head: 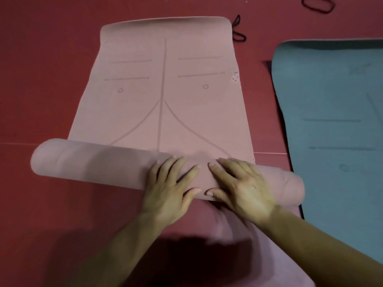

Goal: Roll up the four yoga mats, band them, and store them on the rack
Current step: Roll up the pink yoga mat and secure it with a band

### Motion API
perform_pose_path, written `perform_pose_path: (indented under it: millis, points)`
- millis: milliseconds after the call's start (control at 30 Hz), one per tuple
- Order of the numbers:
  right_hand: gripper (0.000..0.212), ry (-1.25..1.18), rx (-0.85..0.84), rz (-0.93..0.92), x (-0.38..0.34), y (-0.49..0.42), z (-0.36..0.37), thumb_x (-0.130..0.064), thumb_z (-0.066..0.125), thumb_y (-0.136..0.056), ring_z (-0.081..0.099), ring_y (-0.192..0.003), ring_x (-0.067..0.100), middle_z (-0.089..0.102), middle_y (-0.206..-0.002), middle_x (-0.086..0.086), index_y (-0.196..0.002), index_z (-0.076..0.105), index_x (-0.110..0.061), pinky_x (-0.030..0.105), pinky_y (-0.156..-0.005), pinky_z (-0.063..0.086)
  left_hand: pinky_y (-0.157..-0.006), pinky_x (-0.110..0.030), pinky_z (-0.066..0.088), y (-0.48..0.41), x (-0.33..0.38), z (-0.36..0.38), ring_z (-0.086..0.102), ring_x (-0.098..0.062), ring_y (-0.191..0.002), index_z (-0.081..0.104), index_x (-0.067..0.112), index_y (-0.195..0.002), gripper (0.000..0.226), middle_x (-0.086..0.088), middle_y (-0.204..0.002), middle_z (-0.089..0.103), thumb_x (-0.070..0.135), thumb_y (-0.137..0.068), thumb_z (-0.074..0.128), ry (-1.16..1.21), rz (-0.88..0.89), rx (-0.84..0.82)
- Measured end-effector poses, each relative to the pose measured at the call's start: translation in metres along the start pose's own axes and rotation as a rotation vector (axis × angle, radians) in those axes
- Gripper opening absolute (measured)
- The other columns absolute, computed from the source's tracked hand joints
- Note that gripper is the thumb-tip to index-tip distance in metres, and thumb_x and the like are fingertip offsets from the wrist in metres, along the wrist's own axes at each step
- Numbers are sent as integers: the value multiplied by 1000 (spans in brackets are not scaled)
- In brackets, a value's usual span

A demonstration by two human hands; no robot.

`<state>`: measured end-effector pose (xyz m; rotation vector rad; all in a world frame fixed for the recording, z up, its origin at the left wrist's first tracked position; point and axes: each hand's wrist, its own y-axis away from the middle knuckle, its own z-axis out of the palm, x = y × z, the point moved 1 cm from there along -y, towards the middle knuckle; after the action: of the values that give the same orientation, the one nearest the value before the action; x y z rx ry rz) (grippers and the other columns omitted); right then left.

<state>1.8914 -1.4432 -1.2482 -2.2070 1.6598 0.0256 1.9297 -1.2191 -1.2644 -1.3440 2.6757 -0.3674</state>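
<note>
Pink yoga mat (pixel 165 90) on red floor (pixel 41 79), partly rolled. The rolled section (pixel 93 164) lies crosswise directly under both hands, and the flat remainder stretches away beyond the fingertips, its far edge curling up. Left hand (pixel 167 189) palm down on the roll, fingers straight and spread, gripping nothing. Right hand (pixel 242 187) just beside it, likewise flat and spread, pressing on the roll; the thumbs are nearly touching. Teal mat (pixel 335 131) lies flat to the right of the right hand, apart from the pink one. 1 black band (pixel 238 30) sits at the pink mat's far right corner, and a 2nd black band (pixel 317 4) lies farther off, beyond the teal mat.
</note>
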Motion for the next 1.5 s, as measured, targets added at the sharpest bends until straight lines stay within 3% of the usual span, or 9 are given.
perform_pose_path:
  millis: [133, 233, 533, 667, 833, 1100, 1333, 1500]
  points:
    - [58, 44, 19, 21, -1, -2, -1, -54, 54, -96, 62, -120, 39, 65, -131, 16, -133, 67, -11, 49, -99, 50, -111, -52, 30, -22, -3, 0, 50, -33, -129, 57, 31, -139, 50, -6, -140, 55, 52, -94, 50, -11, -13, -31]
    - [62, 81, 23, 32, -3, 0, 1, -59, 55, -95, 57, -123, 37, 61, -132, 16, -134, 65, -12, 48, -100, 45, -105, -51, 35, -42, -7, -4, 55, -32, -122, 61, 28, -136, 48, -5, -134, 60, 51, -97, 46, 0, -5, -50]
    - [66, 113, 29, 17, 11, -16, 3, -60, 56, -96, 62, -120, 38, 65, -131, 16, -135, 65, -8, 51, -99, 50, -114, -56, 27, -39, -6, 4, 50, -35, -130, 61, 27, -131, 53, -10, -137, 56, 58, -90, 49, 61, -39, -21]
    - [62, 128, 30, 63, 15, -24, 4, -56, 49, -98, 59, -126, 38, 63, -136, 15, -138, 63, -10, 52, -102, 48, -110, -55, 34, -61, -11, 8, 53, -36, -122, 64, 25, -127, 46, -7, -131, 59, 54, -92, 53, 60, -23, 28]
    - [75, 174, 6, 108, 16, -25, 9, -69, 51, -92, 54, -129, 36, 58, -139, 15, -140, 60, -13, 52, -104, 44, -102, -54, 40, -85, -18, 10, 59, -34, -111, 68, 21, -123, 44, -7, -122, 64, 52, -98, 50, 58, -8, 48]
    - [74, 182, 56, 57, 30, -39, 11, -66, 54, -93, 60, -124, 38, 64, -134, 15, -138, 63, -9, 50, -103, 44, -107, -54, 29, -74, -20, 13, 48, -33, -127, 59, 30, -131, 57, -8, -138, 54, 66, -88, 46, 55, -66, -2]
    - [69, 194, 60, 162, 31, -51, 11, -65, 48, -96, 54, -131, 37, 58, -139, 15, -140, 60, -12, 52, -105, 42, -92, -49, 41, -109, -31, 17, 58, -31, -112, 67, 26, -123, 50, -5, -125, 63, 62, -95, 46, 46, -24, 38]
    - [82, 235, 35, 183, 34, -55, 18, -75, 48, -88, 53, -127, 37, 57, -136, 15, -141, 59, -13, 51, -107, 35, -94, -47, 38, -127, -30, 12, 57, -28, -114, 64, 28, -124, 51, -2, -125, 62, 62, -94, 40, 73, -101, -15]
